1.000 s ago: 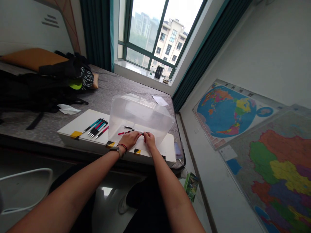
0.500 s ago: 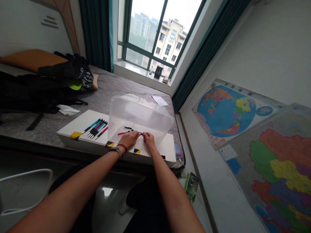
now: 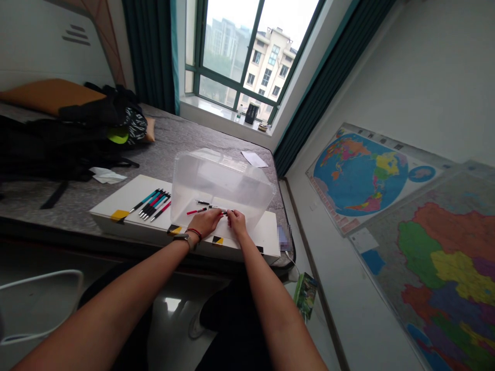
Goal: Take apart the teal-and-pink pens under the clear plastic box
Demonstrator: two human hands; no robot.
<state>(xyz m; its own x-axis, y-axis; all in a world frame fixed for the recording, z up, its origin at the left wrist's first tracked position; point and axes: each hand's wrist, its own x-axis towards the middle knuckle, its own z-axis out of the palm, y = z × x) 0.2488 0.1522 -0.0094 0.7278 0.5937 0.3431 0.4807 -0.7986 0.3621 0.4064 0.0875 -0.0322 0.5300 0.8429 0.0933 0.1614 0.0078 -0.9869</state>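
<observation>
Pinches a small piece between left hand and right hand, with fingertips of each nearly closed on it, at the near side of the clear tub; cannot tell its exact shape. Looks like fine two-handed fingertip work; calls, by judgement, for light pressure, steady alignment and care not to nudge the red part and black part just left. See the pens side by side, farther left on the box.
</observation>
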